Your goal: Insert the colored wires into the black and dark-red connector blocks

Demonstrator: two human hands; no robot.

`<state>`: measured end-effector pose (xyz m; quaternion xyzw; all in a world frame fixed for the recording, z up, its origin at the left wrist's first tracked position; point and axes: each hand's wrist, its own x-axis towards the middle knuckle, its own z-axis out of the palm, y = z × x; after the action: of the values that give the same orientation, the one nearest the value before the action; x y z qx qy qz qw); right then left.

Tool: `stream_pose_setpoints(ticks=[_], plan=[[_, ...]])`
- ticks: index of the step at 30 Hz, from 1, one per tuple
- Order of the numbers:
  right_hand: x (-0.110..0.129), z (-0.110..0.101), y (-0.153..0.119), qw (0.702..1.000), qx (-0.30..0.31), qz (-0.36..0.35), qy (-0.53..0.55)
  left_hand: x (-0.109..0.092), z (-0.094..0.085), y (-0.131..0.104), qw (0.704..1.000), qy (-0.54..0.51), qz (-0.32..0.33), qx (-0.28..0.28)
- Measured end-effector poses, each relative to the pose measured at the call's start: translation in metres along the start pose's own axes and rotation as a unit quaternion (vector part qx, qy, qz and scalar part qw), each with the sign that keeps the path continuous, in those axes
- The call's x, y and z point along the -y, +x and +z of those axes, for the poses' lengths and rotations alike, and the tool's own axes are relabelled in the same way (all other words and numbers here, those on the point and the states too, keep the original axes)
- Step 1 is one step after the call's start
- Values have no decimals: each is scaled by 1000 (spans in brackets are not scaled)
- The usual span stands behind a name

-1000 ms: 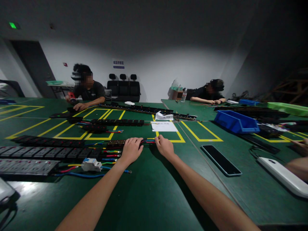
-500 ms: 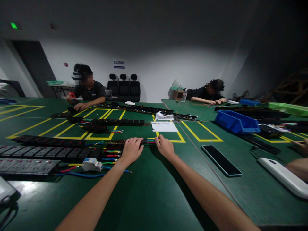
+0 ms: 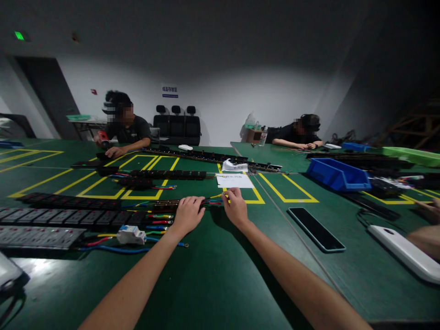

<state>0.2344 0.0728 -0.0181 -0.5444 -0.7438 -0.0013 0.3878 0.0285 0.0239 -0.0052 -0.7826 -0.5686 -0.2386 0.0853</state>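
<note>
My left fingers [image 3: 196, 200] hold the end of the black strip [image 3: 167, 205], which lies on the green surface [image 3: 220, 279], well in from its far edge. My right fingers [image 3: 234, 192] pinch narrow on a yellow wire [image 3: 216, 196].

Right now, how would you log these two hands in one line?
left hand: on black strip | right hand: pinching yellow wire | nearby: white sheet, phone, blue bin
</note>
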Motion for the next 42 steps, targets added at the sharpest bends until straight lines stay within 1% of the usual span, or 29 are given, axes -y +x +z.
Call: stream_pose_setpoints(ticks=[2, 5, 7, 9, 12, 16, 18, 22, 25, 31, 34, 39, 42], plan=[[1, 1, 0, 1000, -13, -12, 13, 0, 0, 0, 1000, -2, -1, -3], [6, 0, -1, 998, -30, -51, 22, -1, 0, 0, 1000, -2, -3, -3], [9, -2, -2, 997, -31, -75, 19, -1, 0, 0, 1000, 0, -3, -1], [11, -3, -3, 996, -20, -84, 14, -1, 0, -1, 1000, 1, -3, -1], [11, -3, -3, 998, -19, -63, 21, -1, 0, -1, 1000, 1, 0, -3], [7, -1, 0, 999, -31, 10, 31, -2, -2, 0, 1000, -1, -4, 2], [4, 1, 1, 999, -18, 39, 32, -1, -1, 0, 1000, -2, -4, 3], [0, 5, 4, 996, 5, 73, 50, 0, 0, 0, 1000, -2, 0, 1], [-3, 8, 5, 995, -3, 76, 65, 1, 2, 0, 1000, 0, 2, -1], [-5, 6, 5, 992, 7, 87, 95, 1, 2, 0, 1000, -2, 3, -6], [-3, 5, 4, 991, 3, 92, 92, 1, 1, 0, 1000, -2, 3, -5], [-2, 5, 5, 993, -33, 80, 75, 0, 1, 0, 1000, -1, 5, -5], [-1, 5, 4, 995, -31, 70, 67, 0, 2, -1, 1000, 0, 4, -7]])
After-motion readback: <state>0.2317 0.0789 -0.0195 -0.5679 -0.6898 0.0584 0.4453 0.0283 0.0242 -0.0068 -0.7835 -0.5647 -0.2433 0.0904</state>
